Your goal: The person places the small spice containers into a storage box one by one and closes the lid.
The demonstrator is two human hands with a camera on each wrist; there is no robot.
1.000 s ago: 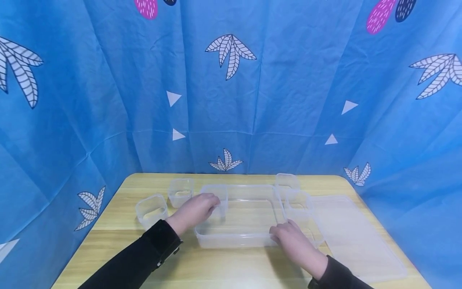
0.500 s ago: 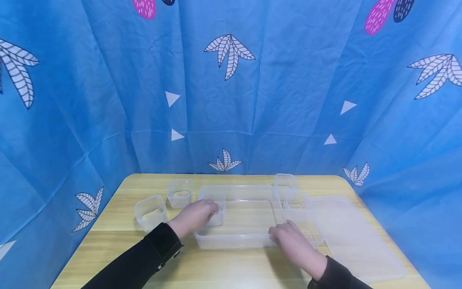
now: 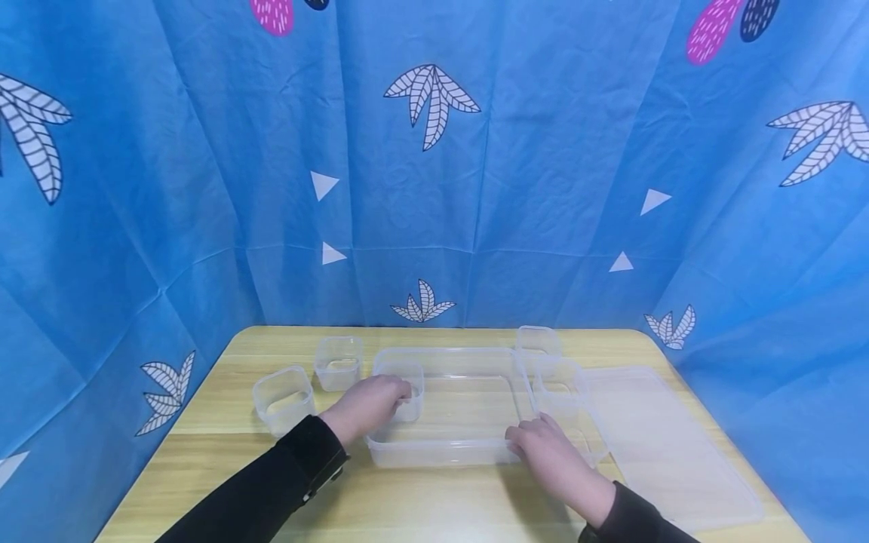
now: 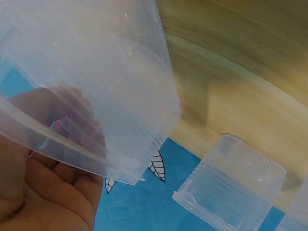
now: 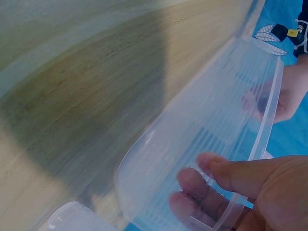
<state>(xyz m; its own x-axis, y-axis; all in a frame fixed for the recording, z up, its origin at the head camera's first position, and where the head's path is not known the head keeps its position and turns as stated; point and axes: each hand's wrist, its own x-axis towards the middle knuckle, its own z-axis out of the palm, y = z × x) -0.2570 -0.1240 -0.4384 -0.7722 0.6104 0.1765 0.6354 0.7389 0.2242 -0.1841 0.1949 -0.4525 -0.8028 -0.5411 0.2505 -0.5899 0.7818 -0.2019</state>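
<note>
A large clear plastic box stands on the wooden table, its top uncovered. Inside its left part sits a small clear container, which my left hand pinches at the near rim. Through the box wall in the left wrist view, the curled fingers of that hand show blurred. At the front right corner, my right hand grips the large box by its rim. The right wrist view shows this hand's fingertips through the clear plastic, curled over the edge.
Left of the large box stand two small clear containers, a tilted-looking one and one farther back. More small containers, including one at the back, stand close to its right side. A flat translucent lid lies at the right.
My left hand has lowered slightly, and the small container now sits deeper inside the large box's left part. My right hand stays on the same corner.
</note>
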